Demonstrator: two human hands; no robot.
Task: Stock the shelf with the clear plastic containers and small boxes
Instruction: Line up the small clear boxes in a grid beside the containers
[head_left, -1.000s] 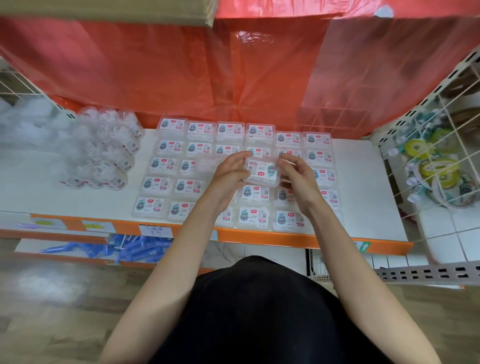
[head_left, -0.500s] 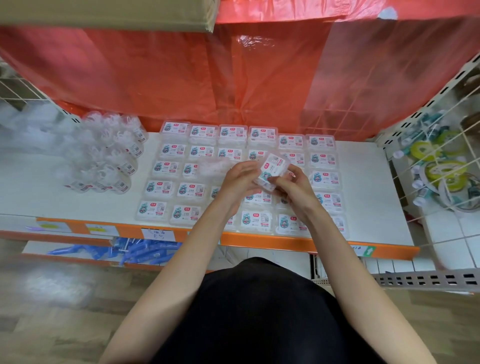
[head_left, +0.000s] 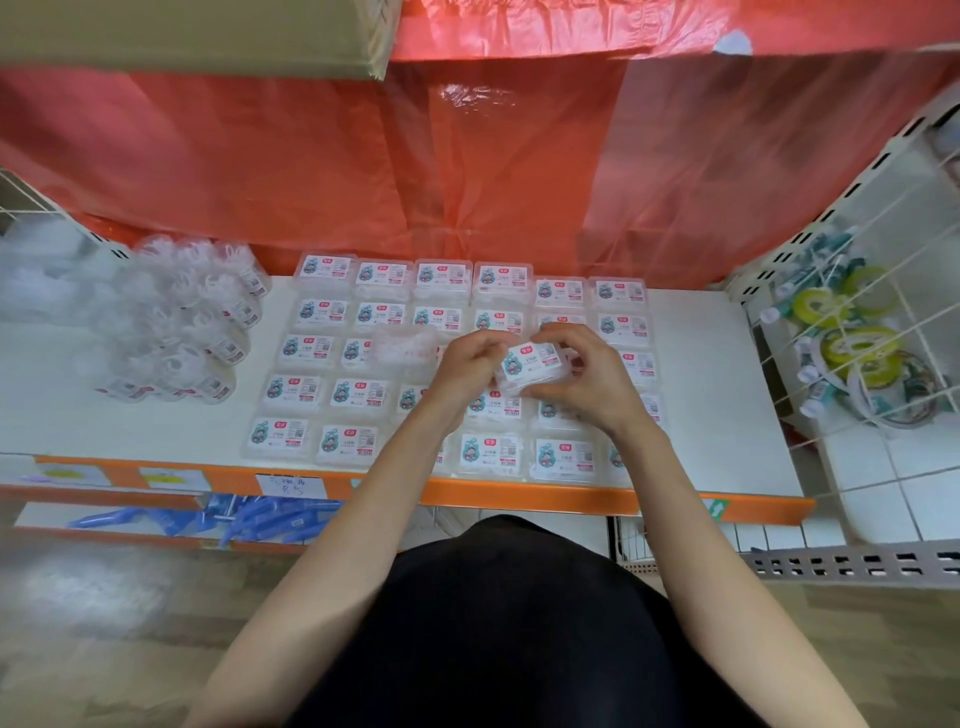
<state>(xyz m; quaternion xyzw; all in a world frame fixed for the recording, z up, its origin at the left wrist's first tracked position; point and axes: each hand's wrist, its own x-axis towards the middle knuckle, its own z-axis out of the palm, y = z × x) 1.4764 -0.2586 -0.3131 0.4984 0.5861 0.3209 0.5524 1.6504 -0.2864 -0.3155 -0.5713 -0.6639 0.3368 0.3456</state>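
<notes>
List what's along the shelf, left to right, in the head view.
Pile of clear plastic containers → left hand → small box gripped by both hands → right hand → bare white shelf → green rolls behind the wire grid.

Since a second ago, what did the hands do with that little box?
The left grip and right grip kept hold of the small box. They tipped it up steeply, then turned it back nearly flat, label up. The rows of boxes and the clear containers on the shelf stayed put.
</notes>
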